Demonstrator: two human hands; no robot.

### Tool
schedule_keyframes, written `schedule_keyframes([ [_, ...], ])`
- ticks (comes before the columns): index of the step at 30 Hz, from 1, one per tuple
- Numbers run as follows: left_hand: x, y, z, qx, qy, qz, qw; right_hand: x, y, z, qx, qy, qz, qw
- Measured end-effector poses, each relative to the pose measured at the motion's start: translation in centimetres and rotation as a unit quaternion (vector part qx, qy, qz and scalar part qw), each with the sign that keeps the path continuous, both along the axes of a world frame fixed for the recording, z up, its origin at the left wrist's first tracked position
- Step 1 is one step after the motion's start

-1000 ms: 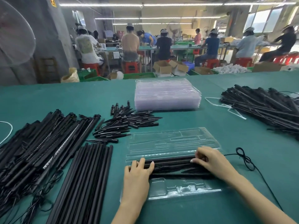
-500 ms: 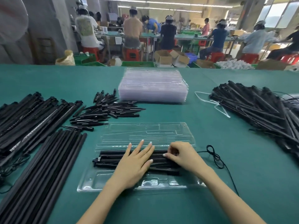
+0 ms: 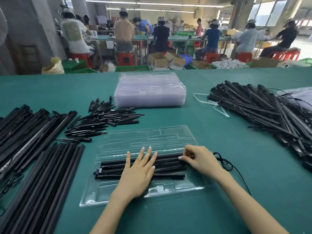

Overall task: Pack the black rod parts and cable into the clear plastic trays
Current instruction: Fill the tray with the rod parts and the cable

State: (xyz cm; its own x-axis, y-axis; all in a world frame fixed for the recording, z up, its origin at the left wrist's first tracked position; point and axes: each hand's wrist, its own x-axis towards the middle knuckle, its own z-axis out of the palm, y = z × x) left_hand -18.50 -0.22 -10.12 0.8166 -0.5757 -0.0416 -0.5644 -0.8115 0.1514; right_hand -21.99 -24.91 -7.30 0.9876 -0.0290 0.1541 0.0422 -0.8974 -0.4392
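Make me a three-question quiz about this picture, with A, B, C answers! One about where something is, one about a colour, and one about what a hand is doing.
1. Where is the stack of clear trays?
A. At the far side of the table, behind the open tray
B. Under the left hand
C. On the floor

2. What colour is the table?
A. Red
B. Green
C. White

3. What is the left hand doing?
A. Lying flat with straight fingers on the black rods
B. Waving in the air
C. Holding a cup

Answers:
1. A, the stack sits beyond the open tray that lies in front of the person.
2. B, the cloth-like top is teal green all over.
3. A, its fingers are spread straight across the black rods in the tray, while the right hand pinches at the rods' other end.
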Motion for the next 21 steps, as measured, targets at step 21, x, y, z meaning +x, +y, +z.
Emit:
schedule_keyframes([
  [21, -0.6, 0.4, 1.0, -0.021, 0.000, -0.052, 0.998, -2.1, -4.6, 0.3, -0.097, -0.055, -0.131, 0.985],
])
